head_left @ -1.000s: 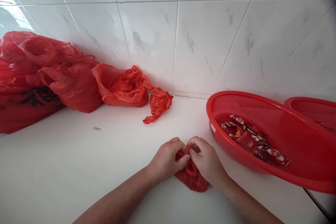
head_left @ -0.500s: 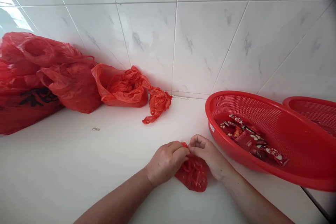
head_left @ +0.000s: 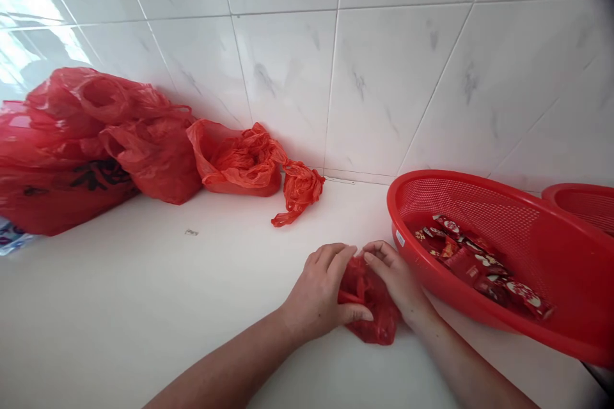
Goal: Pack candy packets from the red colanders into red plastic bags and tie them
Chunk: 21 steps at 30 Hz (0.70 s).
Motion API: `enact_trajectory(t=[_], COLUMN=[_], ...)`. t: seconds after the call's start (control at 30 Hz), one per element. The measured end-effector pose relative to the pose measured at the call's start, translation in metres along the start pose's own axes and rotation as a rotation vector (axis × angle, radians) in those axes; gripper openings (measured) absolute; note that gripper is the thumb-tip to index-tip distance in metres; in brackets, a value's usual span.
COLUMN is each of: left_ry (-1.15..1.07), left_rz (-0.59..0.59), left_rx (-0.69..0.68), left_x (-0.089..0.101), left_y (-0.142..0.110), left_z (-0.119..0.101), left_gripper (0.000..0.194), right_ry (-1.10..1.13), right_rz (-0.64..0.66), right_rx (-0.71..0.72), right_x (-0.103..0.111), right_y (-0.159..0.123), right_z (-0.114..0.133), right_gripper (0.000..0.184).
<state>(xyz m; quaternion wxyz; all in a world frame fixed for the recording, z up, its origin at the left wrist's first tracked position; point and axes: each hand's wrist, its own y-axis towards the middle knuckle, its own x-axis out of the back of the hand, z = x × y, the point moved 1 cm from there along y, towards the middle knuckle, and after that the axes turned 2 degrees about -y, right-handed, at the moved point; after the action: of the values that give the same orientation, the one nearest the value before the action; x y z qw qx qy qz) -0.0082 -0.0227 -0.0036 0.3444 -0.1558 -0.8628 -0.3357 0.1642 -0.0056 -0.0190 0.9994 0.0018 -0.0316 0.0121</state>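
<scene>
A small red plastic bag, filled and translucent, rests on the white tabletop between my hands. My left hand is at its left side, fingers reaching along the top edge and thumb stretched apart across the front. My right hand curves round the upper right side, its fingers loosely bent and slightly apart beside the bag's top. The bag's top is partly hidden by my fingers. Close on the right stands a large red perforated basket with several red-wrapped snack packets inside.
A crumpled red bag and an open red bag holding more bags lie along the tiled wall. Bulging red bags are piled at the left. A second red basket stands behind the first at the far right.
My left hand's fingers and thumb have spread from their closed grip at the bag's top. My right hand's pinch has loosened. The view has shifted slightly left.
</scene>
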Motion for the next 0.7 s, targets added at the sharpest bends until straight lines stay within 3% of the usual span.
enact_trajectory(t=[0.07,0.1,0.2,0.3,0.37,0.5,0.6,0.7], left_ry=[0.026,0.027,0.001,-0.046,-0.078,-0.072,0.077,0.22], left_rz=[0.034,0.053,0.094,0.084,0.051,0.0,0.033,0.057], left_rx=[0.053,0.07,0.121,0.228,0.315,0.374,0.442,0.551], left_x=[-0.004,-0.006,-0.007,0.006,0.024,0.09,0.166,0.245], left_y=[0.001,0.001,0.002,0.006,0.01,0.022,0.022,0.005], left_z=[0.006,0.008,0.011,0.018,0.029,0.063,0.078,0.07], left_gripper=[0.094,0.086,0.037,0.03,0.029,0.011,0.014,0.028], right_ry=[-0.024,-0.034,-0.018,-0.009,-0.007,0.005,-0.004,-0.034], right_rz=[-0.008,-0.011,-0.015,-0.046,-0.051,-0.032,-0.031,-0.03], right_rx=[-0.007,-0.009,-0.007,-0.006,-0.014,-0.015,-0.032,-0.049], right_x=[0.001,0.002,0.004,0.008,0.009,0.009,0.009,0.01], right_y=[0.002,0.002,0.004,0.006,0.008,0.011,0.012,0.012], right_z=[-0.003,-0.005,-0.01,-0.015,-0.018,-0.019,-0.02,-0.022], right_gripper=[0.028,0.029,0.031,0.033,0.033,0.033,0.032,0.03])
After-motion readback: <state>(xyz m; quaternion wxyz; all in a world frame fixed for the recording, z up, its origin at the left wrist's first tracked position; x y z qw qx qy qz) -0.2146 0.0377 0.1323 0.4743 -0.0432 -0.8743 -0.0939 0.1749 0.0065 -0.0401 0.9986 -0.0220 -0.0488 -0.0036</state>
